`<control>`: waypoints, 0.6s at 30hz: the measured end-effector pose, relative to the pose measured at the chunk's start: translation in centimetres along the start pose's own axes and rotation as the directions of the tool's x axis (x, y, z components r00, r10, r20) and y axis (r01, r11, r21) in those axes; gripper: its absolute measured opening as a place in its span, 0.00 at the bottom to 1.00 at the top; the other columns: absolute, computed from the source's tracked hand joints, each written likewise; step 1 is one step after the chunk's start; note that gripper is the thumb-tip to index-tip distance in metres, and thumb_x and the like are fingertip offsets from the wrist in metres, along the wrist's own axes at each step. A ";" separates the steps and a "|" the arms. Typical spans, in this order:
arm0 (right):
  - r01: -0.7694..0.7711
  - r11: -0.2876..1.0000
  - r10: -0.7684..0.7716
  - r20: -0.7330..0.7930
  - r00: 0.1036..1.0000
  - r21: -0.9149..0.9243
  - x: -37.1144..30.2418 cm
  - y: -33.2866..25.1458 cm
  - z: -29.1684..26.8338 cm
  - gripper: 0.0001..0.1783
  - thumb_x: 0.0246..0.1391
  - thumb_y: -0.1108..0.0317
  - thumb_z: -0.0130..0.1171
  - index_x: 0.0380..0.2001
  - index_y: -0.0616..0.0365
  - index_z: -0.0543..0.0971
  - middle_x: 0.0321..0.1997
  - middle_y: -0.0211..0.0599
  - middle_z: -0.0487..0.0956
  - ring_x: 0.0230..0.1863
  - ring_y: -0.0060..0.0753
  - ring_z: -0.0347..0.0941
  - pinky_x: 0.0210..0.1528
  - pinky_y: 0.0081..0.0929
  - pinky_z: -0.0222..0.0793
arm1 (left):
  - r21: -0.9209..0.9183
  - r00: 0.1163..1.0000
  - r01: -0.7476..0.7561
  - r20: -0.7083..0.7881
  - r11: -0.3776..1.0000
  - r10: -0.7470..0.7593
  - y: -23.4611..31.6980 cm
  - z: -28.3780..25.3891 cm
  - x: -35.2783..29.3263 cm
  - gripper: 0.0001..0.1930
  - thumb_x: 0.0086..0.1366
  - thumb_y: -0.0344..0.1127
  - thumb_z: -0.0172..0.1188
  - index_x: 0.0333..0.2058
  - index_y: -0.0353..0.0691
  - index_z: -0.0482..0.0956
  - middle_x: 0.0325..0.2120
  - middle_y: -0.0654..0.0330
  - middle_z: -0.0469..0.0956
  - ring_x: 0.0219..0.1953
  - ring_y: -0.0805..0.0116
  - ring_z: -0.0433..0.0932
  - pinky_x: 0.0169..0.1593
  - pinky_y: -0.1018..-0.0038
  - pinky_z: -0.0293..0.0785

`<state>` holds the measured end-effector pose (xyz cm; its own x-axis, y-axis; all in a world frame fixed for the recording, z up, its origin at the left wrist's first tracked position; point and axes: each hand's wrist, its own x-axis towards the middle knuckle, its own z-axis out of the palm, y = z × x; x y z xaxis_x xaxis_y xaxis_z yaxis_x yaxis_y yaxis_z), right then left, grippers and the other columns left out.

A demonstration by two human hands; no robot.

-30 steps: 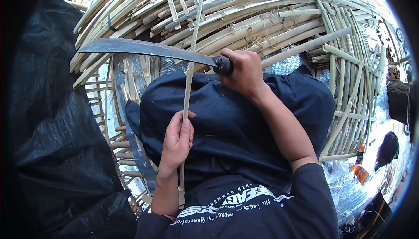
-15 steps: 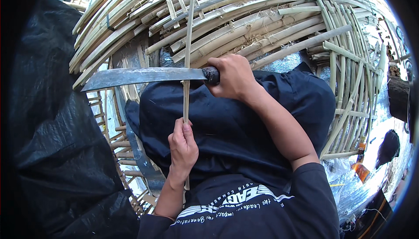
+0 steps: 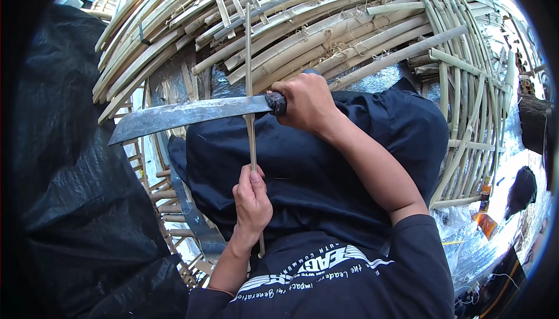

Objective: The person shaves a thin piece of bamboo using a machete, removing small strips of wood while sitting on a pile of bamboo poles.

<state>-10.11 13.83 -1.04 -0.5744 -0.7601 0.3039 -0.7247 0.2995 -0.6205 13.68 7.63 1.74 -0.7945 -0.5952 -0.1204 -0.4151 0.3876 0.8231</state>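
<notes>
My right hand [image 3: 307, 101] is wrapped round the dark handle of a machete [image 3: 186, 118]. Its long, broad blade points left and lies across a thin bamboo strip [image 3: 249, 57]. My left hand [image 3: 251, 199] grips that strip below the blade, with the thumb along it. The strip runs roughly upright in view, from near my shirt, over my lap, up to the bamboo pile. Where blade and strip cross, the blade is in front, hiding a short part of the strip. Dark trousers [image 3: 326, 161] cover my lap underneath both hands.
Split bamboo poles [image 3: 326, 39] lie heaped ahead, with curly shavings on them. A bamboo lattice [image 3: 466, 103] stands at right, near a small bottle [image 3: 485, 194] and an orange packet [image 3: 484, 223]. Black plastic sheeting [image 3: 75, 161] covers the left side. Bamboo slats [image 3: 169, 208] show beside it.
The left hand and the strip have shifted slightly down toward me and right. The machete's tip has dropped a little, so the blade slants more. Both grips stay the same.
</notes>
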 end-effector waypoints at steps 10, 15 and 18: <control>0.062 0.994 -0.064 -0.022 0.998 -0.090 0.0 0.9 -0.3 0.09 0.34 0.62 0.67 0.24 0.48 0.82 0.20 0.42 0.79 0.27 0.51 0.79 0.32 0.47 0.74 | -0.154 0.997 0.054 0.056 0.987 -0.046 -0.4 0.9 -1.8 0.17 0.82 0.43 0.38 0.37 0.37 0.67 0.14 0.74 0.56 0.16 0.88 0.53 0.19 0.82 0.48; 0.070 0.992 -0.073 -0.030 0.997 -0.106 0.0 1.3 -0.6 0.09 0.33 0.62 0.68 0.23 0.48 0.81 0.20 0.42 0.79 0.27 0.51 0.79 0.33 0.47 0.73 | -0.147 0.996 0.084 0.054 0.986 -0.077 0.0 0.6 -2.0 0.16 0.80 0.42 0.40 0.36 0.37 0.68 0.12 0.66 0.60 0.13 0.80 0.60 0.19 0.75 0.53; 0.107 0.988 -0.114 -0.059 0.992 -0.108 0.2 1.5 -0.7 0.09 0.33 0.62 0.68 0.23 0.48 0.81 0.20 0.41 0.79 0.27 0.51 0.79 0.33 0.47 0.73 | -0.121 0.996 0.073 0.058 0.990 -0.066 0.1 0.6 -2.0 0.16 0.80 0.42 0.40 0.36 0.37 0.68 0.12 0.66 0.60 0.13 0.80 0.60 0.20 0.75 0.53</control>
<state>-11.54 14.55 -1.36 -0.5093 -0.7541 0.4147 -0.8189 0.2765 -0.5029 15.02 9.28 1.75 -0.7896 -0.5779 -0.2062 -0.4148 0.2550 0.8734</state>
